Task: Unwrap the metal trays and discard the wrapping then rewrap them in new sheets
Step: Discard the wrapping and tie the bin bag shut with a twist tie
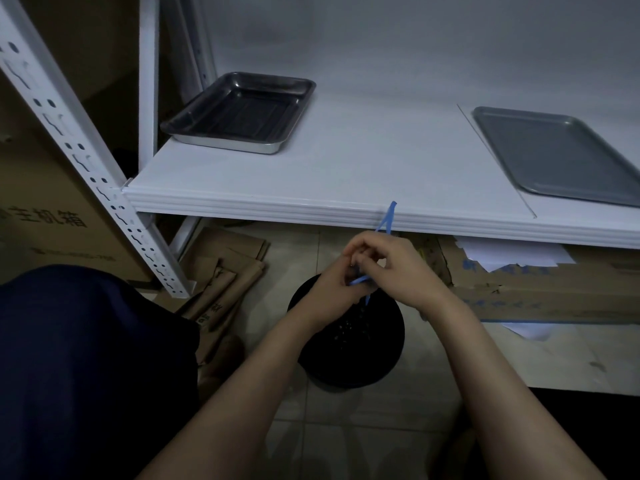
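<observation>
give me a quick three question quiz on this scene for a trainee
1. True or false: the deep tray lies on the floor.
2. What do the left hand and right hand pinch above the black bin? A) blue tape strip B) sponge C) scissors
3. Fill in: a second blue strip sticks to the front ____ of the shelf.
Key: 1 false, 2 A, 3 edge.
</observation>
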